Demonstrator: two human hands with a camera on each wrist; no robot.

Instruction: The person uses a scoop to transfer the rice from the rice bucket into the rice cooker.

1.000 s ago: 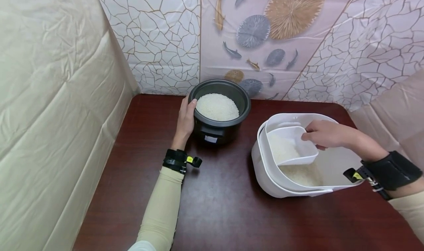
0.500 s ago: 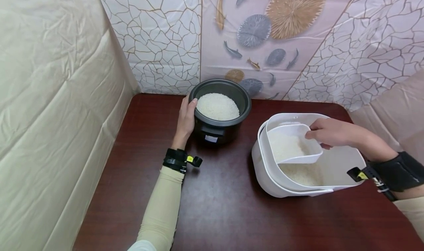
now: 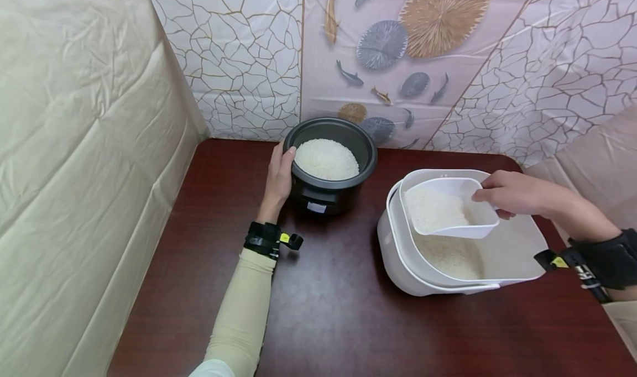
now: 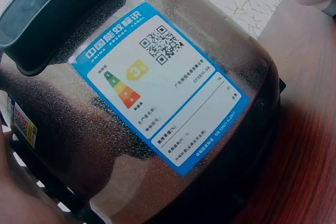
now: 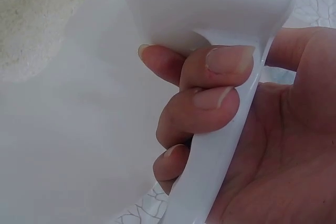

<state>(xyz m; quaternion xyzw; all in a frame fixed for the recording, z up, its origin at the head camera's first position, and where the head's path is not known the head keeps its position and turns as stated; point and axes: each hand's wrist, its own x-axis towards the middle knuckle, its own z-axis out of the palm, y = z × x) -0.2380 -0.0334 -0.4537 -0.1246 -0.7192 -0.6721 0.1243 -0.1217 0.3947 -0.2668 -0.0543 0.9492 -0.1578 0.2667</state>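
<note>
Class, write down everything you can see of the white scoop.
The white scoop looks like smooth plastic, with a round-cornered bowl and a slim handle. Held open side up over the white bin, it carries white rice, mostly away from the handle. Whether it touches the bin is unclear. The person's right hand grips the handle, fingers curled round.

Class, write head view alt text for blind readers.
The right hand holds a white plastic scoop of pale rice above more rice in a white rounded bin. The left hand holds a round black cooker of rice on a maroon table.
</note>
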